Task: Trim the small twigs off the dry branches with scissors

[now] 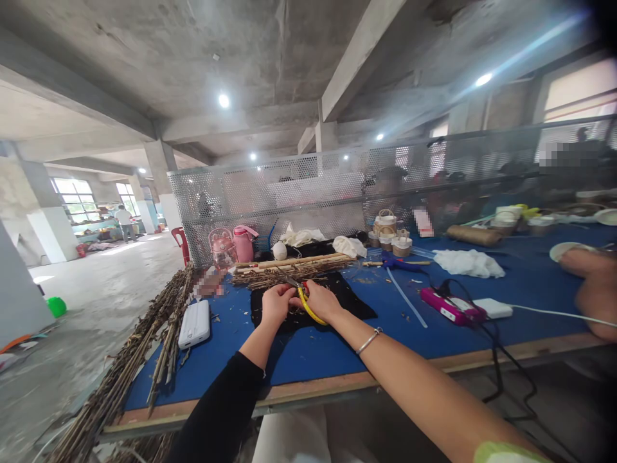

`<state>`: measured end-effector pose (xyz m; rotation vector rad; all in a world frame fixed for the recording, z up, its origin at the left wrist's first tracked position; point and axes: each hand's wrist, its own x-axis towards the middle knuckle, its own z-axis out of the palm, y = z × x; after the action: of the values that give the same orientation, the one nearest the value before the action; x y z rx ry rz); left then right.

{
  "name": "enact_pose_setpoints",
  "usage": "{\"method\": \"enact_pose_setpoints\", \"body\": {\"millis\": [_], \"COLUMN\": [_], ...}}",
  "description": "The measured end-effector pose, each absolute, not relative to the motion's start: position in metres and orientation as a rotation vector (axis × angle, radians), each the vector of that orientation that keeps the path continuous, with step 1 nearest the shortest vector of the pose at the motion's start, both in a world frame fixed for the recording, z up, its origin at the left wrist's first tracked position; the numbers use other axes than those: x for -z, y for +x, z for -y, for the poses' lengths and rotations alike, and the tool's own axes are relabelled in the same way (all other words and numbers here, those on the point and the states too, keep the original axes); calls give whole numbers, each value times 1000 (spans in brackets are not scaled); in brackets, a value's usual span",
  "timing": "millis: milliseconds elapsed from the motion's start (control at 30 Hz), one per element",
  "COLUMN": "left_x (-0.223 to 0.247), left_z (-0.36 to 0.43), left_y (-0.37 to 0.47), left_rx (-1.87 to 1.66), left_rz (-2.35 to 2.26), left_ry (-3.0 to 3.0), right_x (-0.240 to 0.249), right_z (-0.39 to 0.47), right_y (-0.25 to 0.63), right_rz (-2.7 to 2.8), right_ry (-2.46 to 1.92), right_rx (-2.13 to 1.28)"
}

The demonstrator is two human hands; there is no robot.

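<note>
My right hand (324,302) is closed around the yellow handle of a pair of scissors or cutters (311,308), with the blades pointing up and to the left. Close beside it, my left hand (276,303) has its fingers pressed together; what they hold is too small to make out. Both hands are above a black cloth (354,302) on the blue table (313,354). Just beyond them lies a pile of thin brown twigs (260,278), with paler sticks (308,260) on top.
Long dry stalks (130,347) hang over the table's left edge beside a white power bank (195,323). To the right are a magenta power strip (452,307), cables and white cloth (468,263). Another person's arm (600,289) rests at far right. Pink bottles (245,244) stand behind.
</note>
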<state>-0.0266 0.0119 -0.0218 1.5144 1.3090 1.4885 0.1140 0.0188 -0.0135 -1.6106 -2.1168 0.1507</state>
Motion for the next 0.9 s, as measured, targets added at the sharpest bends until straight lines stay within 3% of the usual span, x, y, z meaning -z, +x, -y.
{"method": "enact_pose_setpoints", "body": {"millis": [900], "left_x": [21], "left_z": [-13], "left_y": [-25], "left_rx": [-1475], "left_rz": [-1143], "left_ry": [1338], "right_x": [13], "right_z": [-19], "right_y": [115], "right_rz": [2161], "right_ry": [-1592], "right_rx": [-131]}}
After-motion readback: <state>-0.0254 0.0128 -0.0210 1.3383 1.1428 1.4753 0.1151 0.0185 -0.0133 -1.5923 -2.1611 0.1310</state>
